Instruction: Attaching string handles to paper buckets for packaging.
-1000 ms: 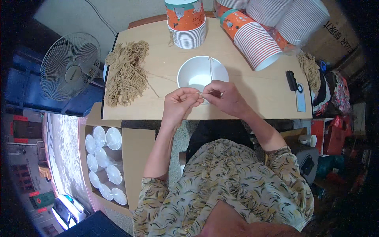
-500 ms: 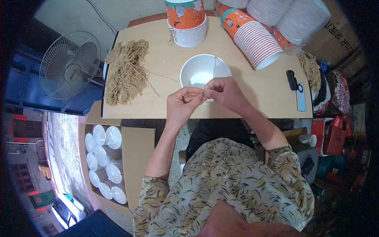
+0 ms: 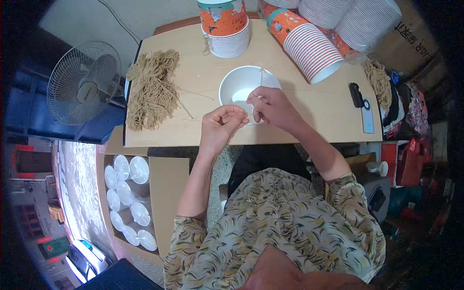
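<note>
Where the two hands meet at the near rim of the white paper bowl (image 3: 239, 87), a thin tan string (image 3: 261, 77) is under work. The left hand (image 3: 220, 123) has its fingers curled in, thumb and forefinger pinched together at the bowl's near edge; what they pinch is too fine to make out. The right hand (image 3: 271, 106) lies over the bowl's near right side, fingers likewise closed in a pinch, and the string rises from it. The string's long axis runs near to far across the bowl's opening, its far end pointing away from the person, toward the upright stack of orange cups (image 3: 224, 26). The bowl stands open side up on the wooden table (image 3: 309, 108), directly beneath and touching both hands.

A loose bundle of tan strings (image 3: 152, 89) lies well to the left, a few strands trailing toward the left hand. A toppled stack of cups (image 3: 309, 46) lies to the far right (open ends facing the person). A small black-and-grey tool (image 3: 362, 104) lies near the table's right edge.
</note>
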Available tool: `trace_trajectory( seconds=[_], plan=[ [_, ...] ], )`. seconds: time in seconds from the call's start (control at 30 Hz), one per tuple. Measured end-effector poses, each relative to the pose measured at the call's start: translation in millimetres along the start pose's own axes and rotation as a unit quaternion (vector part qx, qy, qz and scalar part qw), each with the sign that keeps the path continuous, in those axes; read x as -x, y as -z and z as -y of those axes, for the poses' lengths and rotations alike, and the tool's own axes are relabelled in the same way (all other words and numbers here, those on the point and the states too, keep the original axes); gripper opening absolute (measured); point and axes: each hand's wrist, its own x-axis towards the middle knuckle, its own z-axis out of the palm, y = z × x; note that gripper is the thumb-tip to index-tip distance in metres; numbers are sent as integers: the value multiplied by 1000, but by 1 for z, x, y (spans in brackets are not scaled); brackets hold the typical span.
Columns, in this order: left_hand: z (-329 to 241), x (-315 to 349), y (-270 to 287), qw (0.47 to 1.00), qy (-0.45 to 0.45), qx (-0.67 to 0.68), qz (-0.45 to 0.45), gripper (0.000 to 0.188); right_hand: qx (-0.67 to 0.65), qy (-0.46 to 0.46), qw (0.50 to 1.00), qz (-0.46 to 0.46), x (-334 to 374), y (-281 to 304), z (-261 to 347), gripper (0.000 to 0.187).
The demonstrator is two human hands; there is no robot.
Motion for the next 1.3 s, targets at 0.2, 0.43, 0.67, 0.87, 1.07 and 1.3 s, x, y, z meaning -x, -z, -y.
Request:
trace_trajectory(
  seconds=[0.2, 0.43, 0.67, 0.87, 1.07, 1.3],
  plan=[
    [-1, -2, 0, 1000, -8, -11, 12, 10, 69, 13, 996, 56, -1, 2, 9, 17],
    [0, -4, 4, 1000, 17, 2, 15, 12, 33, 16, 994, 99, 1, 6, 2, 11],
    [-5, -5, 2, 999, 29, 3, 15, 13, 10, 2, 995, 100, 0, 5, 2, 5],
    [-4, -5, 1, 999, 17, 7, 30, 16, 35, 0, 997, 71, 0, 4, 1, 3],
    [-4, -6, -1, 999, 13, 10, 32, 15, 42, -16, 997, 68, 2, 7, 4, 4],
    [0, -8, 1, 999, 19, -2, 28, 11, 28, -31, 996, 79, 3, 9, 4, 9]
  ],
)
